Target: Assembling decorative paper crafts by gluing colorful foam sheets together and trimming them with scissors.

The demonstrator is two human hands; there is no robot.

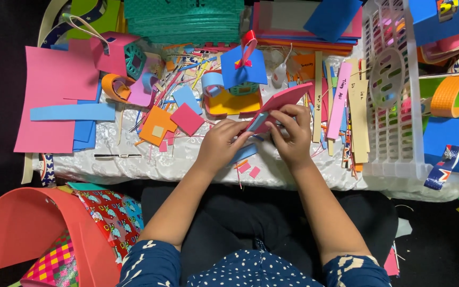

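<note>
Both hands meet over the middle of a low white-covered table (pixel 134 159). My left hand (pixel 220 142) and my right hand (pixel 292 134) together hold a pink foam piece (pixel 285 100) that tilts up to the right. A light blue strip (pixel 258 121) lies against its lower end, pinched between the fingers of both hands. Small pink and blue offcuts (pixel 246 161) lie just below my hands.
Coloured foam sheets, strips and scraps cover the table, with a large pink sheet (pixel 49 101) at left. A white plastic basket (pixel 394 95) stands at right. Stacked foam sheets (pixel 184 18) sit at the back. A red bucket-like tub (pixel 22 228) is at lower left.
</note>
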